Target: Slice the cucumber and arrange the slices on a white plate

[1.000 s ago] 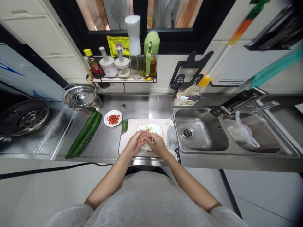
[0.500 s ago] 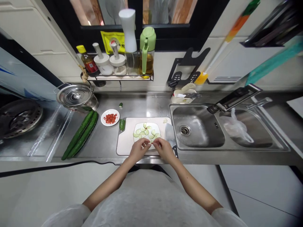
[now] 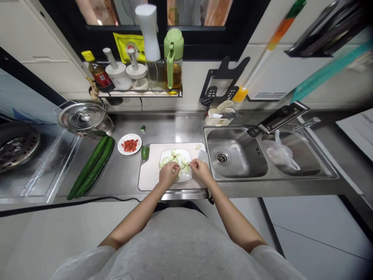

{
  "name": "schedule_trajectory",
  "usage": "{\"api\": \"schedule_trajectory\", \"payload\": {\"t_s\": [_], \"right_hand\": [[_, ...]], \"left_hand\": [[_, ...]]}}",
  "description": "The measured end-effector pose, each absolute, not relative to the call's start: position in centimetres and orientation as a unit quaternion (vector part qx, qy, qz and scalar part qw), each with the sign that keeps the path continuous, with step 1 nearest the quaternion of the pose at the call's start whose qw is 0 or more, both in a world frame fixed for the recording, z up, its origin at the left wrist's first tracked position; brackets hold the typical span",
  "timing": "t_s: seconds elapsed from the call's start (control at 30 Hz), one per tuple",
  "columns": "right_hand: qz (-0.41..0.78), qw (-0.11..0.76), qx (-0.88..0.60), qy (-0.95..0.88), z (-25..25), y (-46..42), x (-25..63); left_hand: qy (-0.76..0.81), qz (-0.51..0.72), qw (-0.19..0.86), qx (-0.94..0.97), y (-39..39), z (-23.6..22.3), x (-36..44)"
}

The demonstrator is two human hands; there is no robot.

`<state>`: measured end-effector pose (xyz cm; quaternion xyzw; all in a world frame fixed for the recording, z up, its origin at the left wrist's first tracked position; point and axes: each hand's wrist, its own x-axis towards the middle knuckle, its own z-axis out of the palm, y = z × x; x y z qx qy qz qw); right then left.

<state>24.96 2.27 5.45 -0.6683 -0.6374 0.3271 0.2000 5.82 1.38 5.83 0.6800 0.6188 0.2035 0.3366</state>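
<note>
A white plate [image 3: 186, 177] lies on the light cutting board [image 3: 150, 171], with thin cucumber slices [image 3: 175, 152] arranged on it in curved patterns. My left hand [image 3: 169, 174] hovers over the plate's left front, fingertips pinched together; what they hold, if anything, is hidden. At the plate's right edge my right hand [image 3: 201, 170] is closed in a pinch, a small red piece [image 3: 189, 165] showing at its fingertips. A knife's blade [image 3: 203, 155] lies partly under my right hand. Small chopped red pieces [image 3: 129, 146] fill a white dish [image 3: 119, 146] left of the board.
Two whole cucumbers [image 3: 93, 167] lie at left, near a lidded steel pot [image 3: 87, 118]. A cucumber chunk [image 3: 145, 152] touches the board's corner. At right is a double sink [image 3: 239, 155] with a plastic bag [image 3: 281, 151]. Bottles stand on a wall rack [image 3: 140, 93].
My hands have moved apart: the left sits further left over the plate, the right up at its right edge. The whole view has shifted slightly.
</note>
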Motion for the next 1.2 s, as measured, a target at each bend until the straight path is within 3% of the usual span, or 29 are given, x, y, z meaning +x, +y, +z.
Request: {"api": "schedule_trajectory", "payload": {"t_s": [0.47, 1.2], "right_hand": [[0.304, 0.087, -0.686, -0.656, 4.5, 4.0, 23.1], [0.285, 0.047, -0.704, -0.649, 3.6, 4.2, 23.1]], "left_hand": [[0.617, 0.118, 0.332, 0.704, 4.0, 5.0, 7.9], [0.632, 0.061, 0.273, 0.723, 4.9, 4.3, 9.0]]}}
